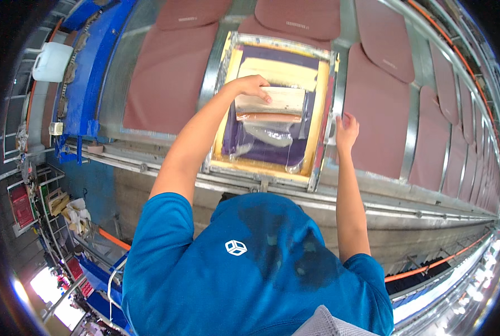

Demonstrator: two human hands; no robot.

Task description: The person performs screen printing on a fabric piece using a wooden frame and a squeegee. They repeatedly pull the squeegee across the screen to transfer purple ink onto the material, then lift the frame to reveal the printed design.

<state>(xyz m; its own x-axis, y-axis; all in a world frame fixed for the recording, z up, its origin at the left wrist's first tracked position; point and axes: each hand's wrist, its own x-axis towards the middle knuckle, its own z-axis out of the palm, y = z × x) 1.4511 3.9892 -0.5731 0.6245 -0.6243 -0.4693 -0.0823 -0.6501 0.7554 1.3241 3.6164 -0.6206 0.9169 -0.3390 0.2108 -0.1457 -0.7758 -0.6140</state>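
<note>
A screen-printing frame with yellow-edged borders and a dark purple mesh lies over the long work table in front of me. Inside it, my left hand is closed on the top of a squeegee with a pale wooden grip and a brownish blade edge. Wet, clear, shiny ink lies smeared on the mesh just below the blade. Beside the frame's right rail is my right hand, its fingers loosely bent and apart, with nothing visible in them.
Maroon fabric pieces with flap-like tops lie in a row along the table. A metal rail runs along its near edge. At the left are a blue machine part and a white plastic jug.
</note>
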